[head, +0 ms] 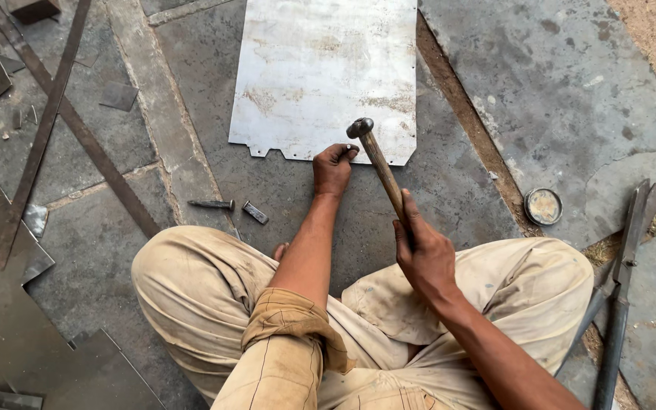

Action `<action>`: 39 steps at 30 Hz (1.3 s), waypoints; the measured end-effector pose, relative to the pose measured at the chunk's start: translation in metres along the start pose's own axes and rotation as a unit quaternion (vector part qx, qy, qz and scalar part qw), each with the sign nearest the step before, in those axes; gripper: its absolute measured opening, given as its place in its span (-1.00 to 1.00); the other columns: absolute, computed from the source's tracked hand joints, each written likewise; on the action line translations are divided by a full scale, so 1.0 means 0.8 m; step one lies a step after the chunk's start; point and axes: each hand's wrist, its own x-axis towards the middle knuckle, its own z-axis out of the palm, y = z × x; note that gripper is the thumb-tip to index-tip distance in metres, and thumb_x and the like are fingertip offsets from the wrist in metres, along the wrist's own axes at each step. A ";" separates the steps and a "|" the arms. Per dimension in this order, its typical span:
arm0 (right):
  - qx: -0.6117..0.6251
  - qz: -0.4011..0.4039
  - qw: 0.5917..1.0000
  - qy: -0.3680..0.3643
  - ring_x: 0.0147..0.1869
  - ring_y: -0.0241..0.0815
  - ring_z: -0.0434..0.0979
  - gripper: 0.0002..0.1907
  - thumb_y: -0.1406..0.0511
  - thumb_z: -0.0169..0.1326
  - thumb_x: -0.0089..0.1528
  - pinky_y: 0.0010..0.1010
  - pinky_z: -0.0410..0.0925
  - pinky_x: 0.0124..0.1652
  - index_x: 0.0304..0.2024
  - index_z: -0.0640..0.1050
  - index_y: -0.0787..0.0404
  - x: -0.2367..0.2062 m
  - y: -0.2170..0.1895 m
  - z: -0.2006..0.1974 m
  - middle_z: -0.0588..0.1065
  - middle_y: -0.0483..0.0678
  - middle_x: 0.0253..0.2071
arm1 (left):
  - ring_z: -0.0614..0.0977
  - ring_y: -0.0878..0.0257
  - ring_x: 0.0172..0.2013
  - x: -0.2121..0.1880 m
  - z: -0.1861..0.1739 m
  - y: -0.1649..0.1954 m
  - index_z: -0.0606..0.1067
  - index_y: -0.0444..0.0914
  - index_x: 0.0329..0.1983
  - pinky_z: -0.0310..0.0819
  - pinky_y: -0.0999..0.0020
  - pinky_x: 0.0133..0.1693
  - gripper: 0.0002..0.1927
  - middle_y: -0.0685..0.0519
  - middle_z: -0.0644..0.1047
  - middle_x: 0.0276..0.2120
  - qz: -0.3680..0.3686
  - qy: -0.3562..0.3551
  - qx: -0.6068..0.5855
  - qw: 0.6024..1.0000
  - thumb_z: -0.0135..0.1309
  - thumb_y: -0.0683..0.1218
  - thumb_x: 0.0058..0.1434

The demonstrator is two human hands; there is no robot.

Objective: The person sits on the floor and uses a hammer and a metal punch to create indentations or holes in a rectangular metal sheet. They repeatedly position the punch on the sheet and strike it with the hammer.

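A thin, pale sheet of metal [320, 72] lies flat on grey stone paving [571, 99] in the upper middle of the frame, its surface dull and blotched with rust-brown stains, its lower edge notched at the corners. The left hand [332, 168] rests at that lower edge, the fingers curled tightly together into a near fist; whether they pinch a small tool against the sheet cannot be told. The right hand [423, 254], at centre right, is clamped around the wooden handle of a hammer [377, 159], whose rounded dark steel head hangs just above the left hand's knuckles. To the left of centre, a short dark punch [212, 203] and a stubby chisel bit [255, 212] lie on the stone. A small round tin lid [544, 206] sits at right, near long-handled metal shears [624, 273]. Rusty flat bars [47, 125] cross at upper left.
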 end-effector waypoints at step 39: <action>0.155 0.216 0.869 -0.417 -0.41 -0.21 0.59 -0.41 -0.09 0.11 0.29 -0.31 0.48 -0.30 -0.12 0.73 0.32 -0.075 0.033 -0.040 0.67 0.03 -0.38 | 0.64 0.19 -0.39 -0.003 -0.085 0.104 0.64 -0.27 -0.27 0.54 0.28 -0.24 -0.60 0.00 0.68 -0.33 -0.444 -0.346 0.436 0.703 0.30 0.17 0.18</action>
